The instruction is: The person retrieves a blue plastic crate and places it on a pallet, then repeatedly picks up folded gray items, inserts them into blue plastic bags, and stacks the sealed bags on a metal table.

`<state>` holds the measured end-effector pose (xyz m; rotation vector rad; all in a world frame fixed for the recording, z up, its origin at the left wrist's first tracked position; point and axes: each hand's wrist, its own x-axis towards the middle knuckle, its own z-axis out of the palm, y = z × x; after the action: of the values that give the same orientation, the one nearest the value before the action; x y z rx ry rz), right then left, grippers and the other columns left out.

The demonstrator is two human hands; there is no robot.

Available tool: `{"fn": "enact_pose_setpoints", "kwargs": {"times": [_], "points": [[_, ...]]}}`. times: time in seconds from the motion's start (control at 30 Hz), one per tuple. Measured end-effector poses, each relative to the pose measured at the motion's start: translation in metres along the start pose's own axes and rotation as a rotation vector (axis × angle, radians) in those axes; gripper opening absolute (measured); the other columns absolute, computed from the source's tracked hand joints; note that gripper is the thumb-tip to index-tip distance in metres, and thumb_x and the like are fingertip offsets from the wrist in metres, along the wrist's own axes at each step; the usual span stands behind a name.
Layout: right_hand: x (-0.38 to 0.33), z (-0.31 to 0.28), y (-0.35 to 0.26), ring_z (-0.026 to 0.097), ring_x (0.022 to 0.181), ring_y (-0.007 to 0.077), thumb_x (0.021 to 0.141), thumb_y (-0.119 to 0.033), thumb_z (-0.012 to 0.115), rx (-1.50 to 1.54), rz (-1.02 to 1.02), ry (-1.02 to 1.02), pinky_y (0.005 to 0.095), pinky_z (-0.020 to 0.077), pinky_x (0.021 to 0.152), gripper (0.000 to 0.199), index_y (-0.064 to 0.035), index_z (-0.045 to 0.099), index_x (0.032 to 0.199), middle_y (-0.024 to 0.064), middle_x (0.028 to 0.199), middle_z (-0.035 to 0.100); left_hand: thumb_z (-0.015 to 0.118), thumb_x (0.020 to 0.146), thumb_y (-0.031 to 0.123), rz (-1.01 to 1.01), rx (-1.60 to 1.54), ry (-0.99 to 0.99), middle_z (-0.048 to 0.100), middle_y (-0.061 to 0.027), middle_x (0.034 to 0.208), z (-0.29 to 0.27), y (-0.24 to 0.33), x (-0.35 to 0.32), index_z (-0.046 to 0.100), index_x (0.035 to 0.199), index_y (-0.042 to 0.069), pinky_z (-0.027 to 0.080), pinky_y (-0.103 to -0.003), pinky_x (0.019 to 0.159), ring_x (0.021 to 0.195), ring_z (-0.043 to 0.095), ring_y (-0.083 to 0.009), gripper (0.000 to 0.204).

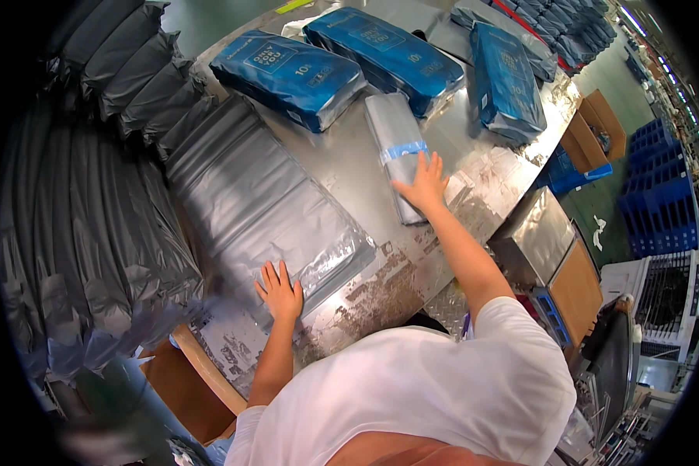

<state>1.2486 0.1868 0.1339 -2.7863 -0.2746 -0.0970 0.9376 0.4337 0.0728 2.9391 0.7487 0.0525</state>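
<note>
On the worn metal table [349, 180], my left hand [281, 293] lies flat with fingers spread on the near edge of a stack of grey plastic bags [252, 186]. My right hand [425, 186] rests, fingers apart, on a folded grey plastic bundle [396, 128] with a blue and white band around it. The bundle lies lengthwise, its near end beside my right palm. Neither hand is gripping anything. Beyond them sit three full blue packages, one at the far left [283, 78], one in the middle [384, 60] and one at the right [506, 81].
Tall piles of grey plastic bags [93, 233] crowd the left side. An open cardboard box [190, 388] stands below the table at near left. On the right are a metal box [537, 233], another open carton [594, 128] and stacked blue pallets [660, 186].
</note>
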Motion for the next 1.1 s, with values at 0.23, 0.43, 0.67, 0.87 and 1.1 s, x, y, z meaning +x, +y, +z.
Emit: {"fn": "enact_pose_setpoints", "kwargs": {"times": [0.23,0.43,0.67,0.87,1.1], "points": [[0.029,0.026,-0.01,0.009,0.129,0.0427,0.058,-0.049,0.069,-0.175,0.005,-0.235,0.0647,0.019,0.092,0.106,-0.0089,0.012,0.138,0.0262,0.14,0.005,0.051,0.078,0.03,-0.015,-0.01,-0.026,0.02,-0.0179,0.141,-0.004,0.004,0.004,0.034,0.131,0.008,0.005,-0.054,0.103,0.131,0.015,-0.0319,0.061],[0.059,0.035,-0.01,0.024,0.124,0.0373,0.066,-0.037,0.067,-0.052,-0.217,-0.098,0.0555,0.0258,0.092,0.082,-0.006,0.028,0.132,0.0228,0.138,0.019,0.051,0.077,0.031,-0.009,0.02,-0.041,0.021,-0.0192,0.14,-0.003,0.0,0.005,0.035,0.131,0.008,0.006,-0.054,0.103,0.13,0.016,-0.0342,0.06],[0.282,0.102,-0.053,0.056,0.088,0.0197,0.074,-0.007,0.061,0.98,-0.189,-0.038,0.0296,0.0454,0.073,0.05,-0.0008,0.044,0.12,0.0149,0.12,0.048,0.05,0.077,0.033,-0.022,0.016,-0.086,0.023,-0.02,0.139,-0.01,0.002,0.017,0.038,0.128,0.007,0.006,-0.054,0.103,0.129,0.018,-0.0359,0.058],[0.343,0.125,-0.057,0.055,0.078,0.0162,0.07,-0.014,0.069,0.723,-0.257,-0.461,0.028,0.044,0.071,0.027,-0.0003,0.059,0.091,0.008,0.084,0.061,0.056,0.074,0.026,-0.094,-0.121,-0.002,0.035,-0.0202,0.13,-0.02,0.012,0.024,0.05,0.117,0.008,0.017,-0.052,0.1,0.121,0.03,-0.0362,0.047],[0.315,0.109,-0.058,0.052,0.07,0.0114,0.077,-0.019,0.064,0.699,-0.429,-0.556,0.0253,0.0417,0.067,0.02,0.0001,0.061,0.084,0.0033,0.074,0.059,0.058,0.078,0.01,-0.163,-0.946,0.266,0.058,-0.0144,0.103,-0.019,0.071,0.202,0.059,0.098,0.001,0.04,-0.033,0.086,0.099,0.053,-0.0272,0.021]]}}
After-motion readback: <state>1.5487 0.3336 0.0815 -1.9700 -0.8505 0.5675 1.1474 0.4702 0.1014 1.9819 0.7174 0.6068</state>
